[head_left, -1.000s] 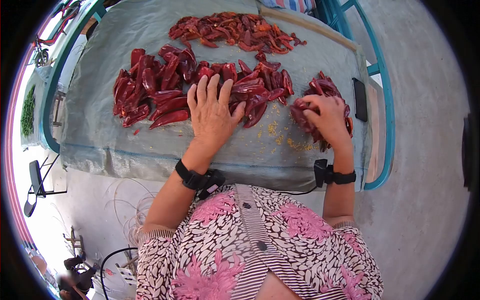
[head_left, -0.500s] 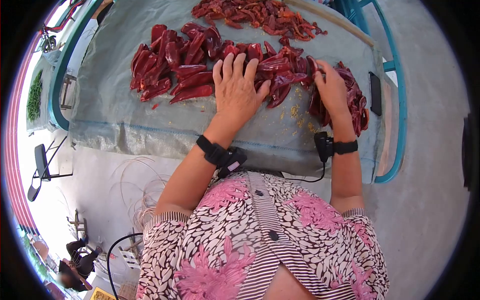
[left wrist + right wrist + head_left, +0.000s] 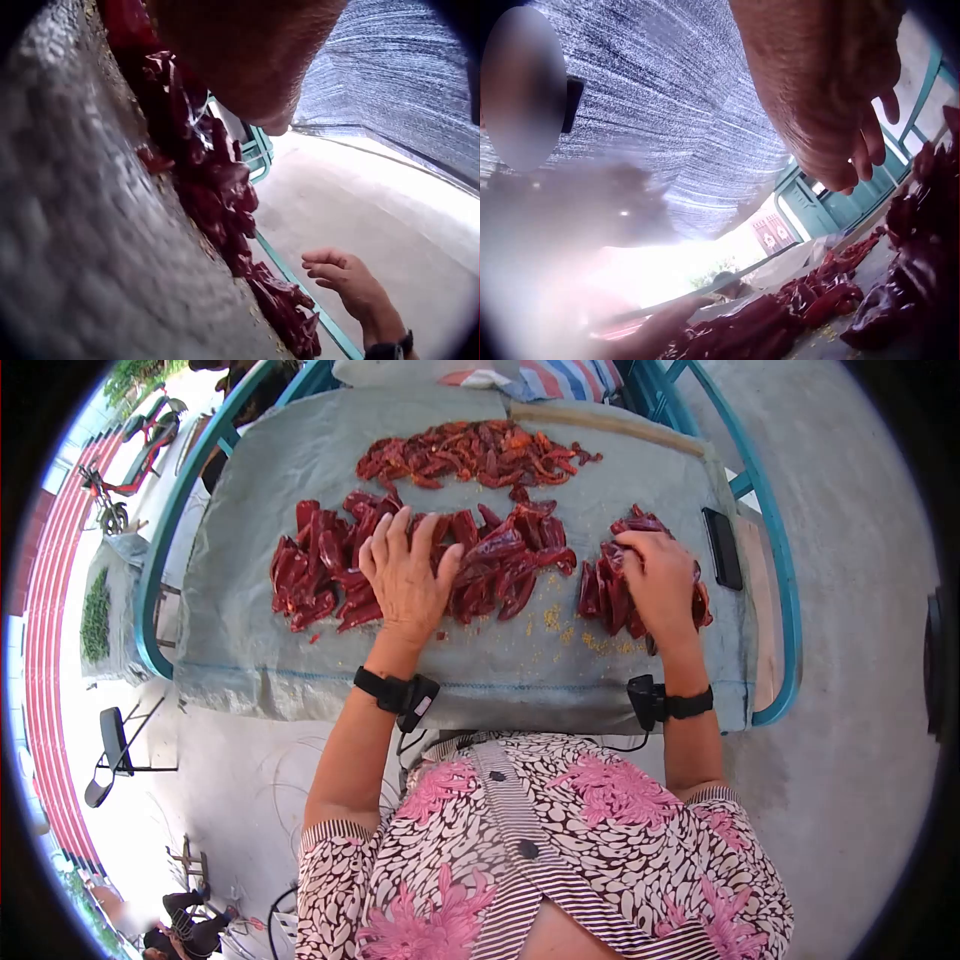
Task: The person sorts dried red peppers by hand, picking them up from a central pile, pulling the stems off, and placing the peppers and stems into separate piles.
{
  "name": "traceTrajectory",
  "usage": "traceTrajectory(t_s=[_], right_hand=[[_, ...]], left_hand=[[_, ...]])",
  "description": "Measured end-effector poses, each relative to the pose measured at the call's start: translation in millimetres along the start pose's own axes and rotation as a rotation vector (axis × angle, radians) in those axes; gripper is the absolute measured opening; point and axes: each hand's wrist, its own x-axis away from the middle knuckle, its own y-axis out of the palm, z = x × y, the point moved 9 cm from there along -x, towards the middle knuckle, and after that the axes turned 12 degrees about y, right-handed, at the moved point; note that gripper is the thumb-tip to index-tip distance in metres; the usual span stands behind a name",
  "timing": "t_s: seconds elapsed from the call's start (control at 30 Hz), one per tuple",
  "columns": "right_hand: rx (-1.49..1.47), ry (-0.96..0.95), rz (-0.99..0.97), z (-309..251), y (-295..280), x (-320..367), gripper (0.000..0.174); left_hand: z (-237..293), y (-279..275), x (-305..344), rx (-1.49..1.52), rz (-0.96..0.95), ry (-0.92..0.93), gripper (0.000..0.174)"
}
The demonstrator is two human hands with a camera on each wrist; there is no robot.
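The middle chili pile [image 3: 500, 555] is pressed flat by the left hand [image 3: 405, 585], fingers [image 3: 402, 528] spread and released. At 3 o'clock the right pile [image 3: 598, 590] is covered by the right hand [image 3: 660, 585]; its fingers' hold cannot be told. Brittle pods could be crushed under the palm, and more seeds [image 3: 548, 618] scattered.

The chillies [image 3: 500, 560] of the middle spread were a deep, glossy dark red. Those of the far heap [image 3: 470, 452] were a brighter orange-red, and the right pile [image 3: 600, 592] was nearly maroon. Pale yellow seeds [image 3: 548, 618] speckled the grey woven sheet [image 3: 250, 650] over the worktop [image 3: 787, 610], whose frame was teal. Both wristbands [image 3: 385, 690] were black, as was the phone [image 3: 722, 548]. The blouse [image 3: 600, 860] bore a black-and-white leafy print with pink flowers and a finely striped front band. The folded cloth [image 3: 575, 375] had blue, red and white stripes.
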Motion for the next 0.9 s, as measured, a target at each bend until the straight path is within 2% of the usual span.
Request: traceTrajectory(t_s=[0.1, 0.17, 0.2, 0.3, 0.33, 0.43, 0.47, 0.57, 0.67, 0.77, 0.87, 0.9], right_hand=[[0.007, -0.052, -0.042, -19, 28, -6, 0.029], [0.007, -0.042, -0.042, -26, 46, -14, 0.033], [0.041, -0.011, -0.071, -27, 56, -19, 0.045], [0.120, 0.060, -0.237, -27, 85, -23, 0.057], [0.098, 0.053, -0.334, -30, 91, -21, 0.067], [-0.151, 0.117, -0.374, -24, 109, -16, 0.070], [-0.193, 0.136, -0.313, -20, 108, -13, 0.068], [-0.388, 0.277, -0.468, -25, 92, -11, 0.055], [-0.407, 0.221, -0.369, -17, 68, -14, 0.044], [-0.227, 0.125, -0.214, -9, 31, -15, 0.038], [0.094, 0.060, -0.138, -8, 4, -18, 0.037], [0.031, 0.093, -0.121, -8, -3, -22, 0.035]], left_hand=[[-31, 30, 16, 0.019, -0.046, -0.063, 0.046], [-32, 32, 15, 0.023, -0.080, -0.046, 0.043], [-33, 32, 15, 0.023, -0.080, -0.055, 0.042], [-34, 32, 16, 0.026, -0.071, -0.073, 0.039], [-35, 32, 16, 0.033, -0.076, -0.081, 0.038], [-35, 32, 18, 0.035, -0.096, -0.102, 0.036], [-36, 31, 18, 0.036, -0.095, -0.102, 0.036], [-36, 28, 18, 0.042, -0.095, -0.111, 0.035], [-35, 28, 19, 0.023, -0.097, -0.120, 0.034], [-36, 28, 19, 0.003, -0.125, -0.121, 0.031], [-35, 28, 19, -0.008, -0.139, -0.120, 0.029], [-35, 28, 18, -0.011, -0.142, -0.121, 0.029]])
